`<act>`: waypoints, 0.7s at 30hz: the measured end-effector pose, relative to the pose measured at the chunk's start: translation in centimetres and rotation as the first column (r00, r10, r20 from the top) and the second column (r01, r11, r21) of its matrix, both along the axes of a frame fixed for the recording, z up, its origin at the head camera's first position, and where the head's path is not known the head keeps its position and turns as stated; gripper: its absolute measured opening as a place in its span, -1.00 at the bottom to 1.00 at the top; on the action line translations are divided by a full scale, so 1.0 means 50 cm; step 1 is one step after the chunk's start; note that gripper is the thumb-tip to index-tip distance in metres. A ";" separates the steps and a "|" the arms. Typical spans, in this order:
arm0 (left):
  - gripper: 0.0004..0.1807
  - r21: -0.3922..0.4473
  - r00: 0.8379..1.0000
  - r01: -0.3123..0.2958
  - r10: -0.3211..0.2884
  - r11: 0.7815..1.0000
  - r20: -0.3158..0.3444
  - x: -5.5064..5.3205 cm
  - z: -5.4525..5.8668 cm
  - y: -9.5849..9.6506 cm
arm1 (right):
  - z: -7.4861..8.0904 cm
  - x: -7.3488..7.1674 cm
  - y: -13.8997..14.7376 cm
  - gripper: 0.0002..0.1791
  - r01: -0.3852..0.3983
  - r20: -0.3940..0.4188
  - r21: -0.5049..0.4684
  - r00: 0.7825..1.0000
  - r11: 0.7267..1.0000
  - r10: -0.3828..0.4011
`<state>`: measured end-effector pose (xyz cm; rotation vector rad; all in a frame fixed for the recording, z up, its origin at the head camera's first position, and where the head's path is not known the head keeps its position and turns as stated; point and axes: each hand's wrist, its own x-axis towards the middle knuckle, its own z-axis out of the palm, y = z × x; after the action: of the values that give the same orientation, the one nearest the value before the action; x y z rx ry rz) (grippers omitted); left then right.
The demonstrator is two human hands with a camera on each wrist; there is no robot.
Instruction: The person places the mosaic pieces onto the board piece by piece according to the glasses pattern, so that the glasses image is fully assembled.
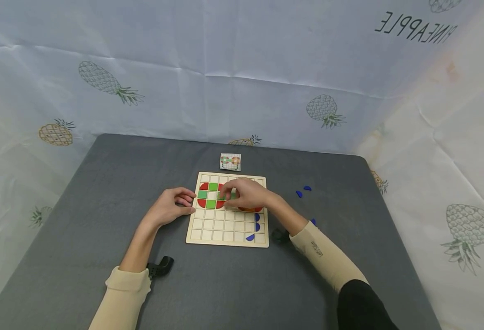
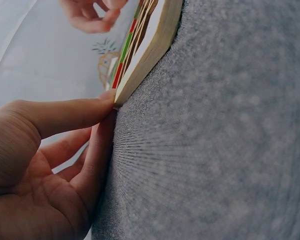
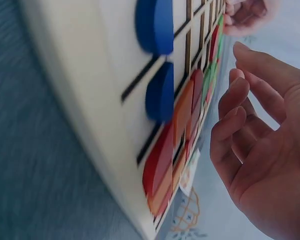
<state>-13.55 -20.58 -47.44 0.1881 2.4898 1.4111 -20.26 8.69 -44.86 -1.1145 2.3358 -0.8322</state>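
Observation:
A pale wooden grid board (image 1: 221, 241) lies on the grey table, with red corner pieces (image 1: 202, 202) and green squares (image 1: 210, 204) forming a ring at its upper left. My left hand (image 1: 169, 206) touches the board's left edge with thumb and fingertips set apart. Over the upper middle of the board hovers my right hand (image 1: 246, 193), its fingers loosely bent; in the right wrist view nothing shows between thumb and fingers. It hides part of the pattern. Blue half-round pieces (image 3: 160, 92) sit along the board's right side, near red and orange pieces (image 3: 182, 112).
A small printed pattern card (image 1: 230, 162) lies behind the board. Loose blue half-rounds (image 1: 299, 194) are scattered to the right, one partly behind the right forearm. A dark round object (image 1: 280, 236) lies beside the board's lower right. Pineapple-printed cloth (image 1: 242, 110) hangs around the table.

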 end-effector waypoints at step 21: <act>-0.54 0.001 1.000 -0.015 0.015 1.000 0.026 0.001 0.003 0.002 | 0.018 -0.024 0.240 -0.62 0.263 0.086 0.062 0.960 0.963 -0.268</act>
<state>-13.48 -20.48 -47.29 0.1499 2.4745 1.4116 -21.44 20.67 -43.94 -0.7335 2.4451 -0.8923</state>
